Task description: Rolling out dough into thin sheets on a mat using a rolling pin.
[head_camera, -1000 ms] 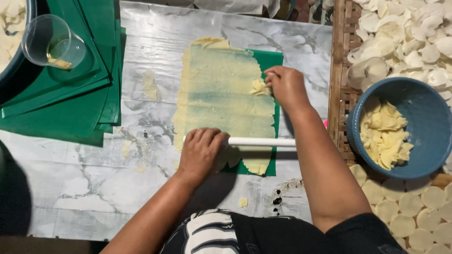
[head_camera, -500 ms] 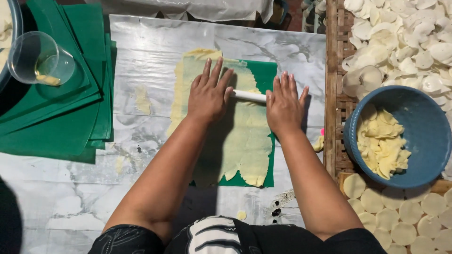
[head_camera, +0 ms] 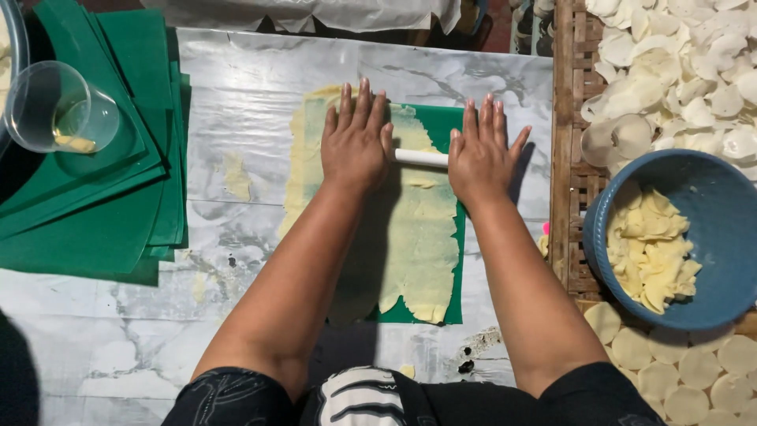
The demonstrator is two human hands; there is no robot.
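Head view: left hand (head_camera: 356,142) and right hand (head_camera: 481,154) flat, fingers extended, pressing white roller (head_camera: 420,158); roller axis 9-to-3 between palms, atop yellow dough sheet (head_camera: 418,237) on counter (head_camera: 236,95).

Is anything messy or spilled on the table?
Yes. Yellow dough smears lie on the marble table, away from the green sheet. The rolled dough also spills past the sheet's left edge, with ragged ends.
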